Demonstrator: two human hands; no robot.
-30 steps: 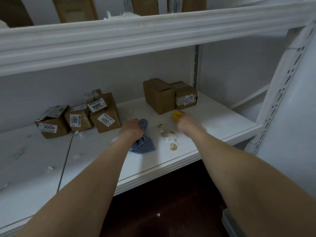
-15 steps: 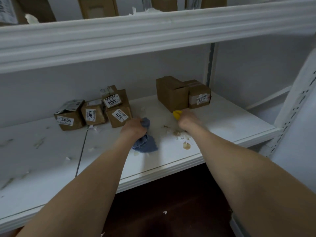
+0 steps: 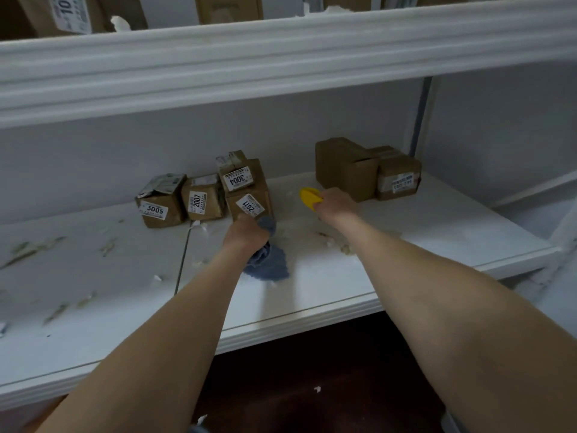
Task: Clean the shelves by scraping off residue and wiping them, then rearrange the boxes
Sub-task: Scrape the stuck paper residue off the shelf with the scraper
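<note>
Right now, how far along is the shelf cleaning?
Early. Done: only the right end of the shelf looks clean. In hand: the right hand holds the scraper between the box groups; the left hand grips the cloth on the shelf. Left: residue by the right forearm, flecks across the left panel, wiping, and the boxes, which sit jumbled.

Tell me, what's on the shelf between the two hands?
Head view: only shelf with pale residue smears, between the left hand gripping the cloth and the right hand holding the scraper.
</note>
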